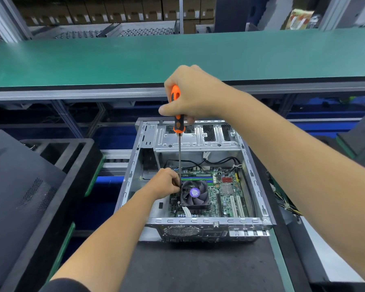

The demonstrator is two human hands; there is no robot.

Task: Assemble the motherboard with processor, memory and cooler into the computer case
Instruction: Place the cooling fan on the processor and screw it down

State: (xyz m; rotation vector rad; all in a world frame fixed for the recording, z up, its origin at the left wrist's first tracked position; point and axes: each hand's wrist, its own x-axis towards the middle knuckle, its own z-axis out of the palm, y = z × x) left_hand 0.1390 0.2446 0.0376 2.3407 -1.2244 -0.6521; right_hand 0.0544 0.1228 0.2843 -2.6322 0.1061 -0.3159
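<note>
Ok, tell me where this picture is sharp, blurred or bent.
Head view: wide-angle bends the green bench edge and stretches both forearms; the shelves at top are soft; the motherboard, cooler fan and screwdriver read sharp; lighting is even, with no strong glare.

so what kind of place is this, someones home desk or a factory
Most likely a computer assembly line in a factory, not a home. A long green conveyor belt runs behind the open computer case, stacked cardboard boxes fill the shelving beyond, and black case panels wait alongside.
</note>
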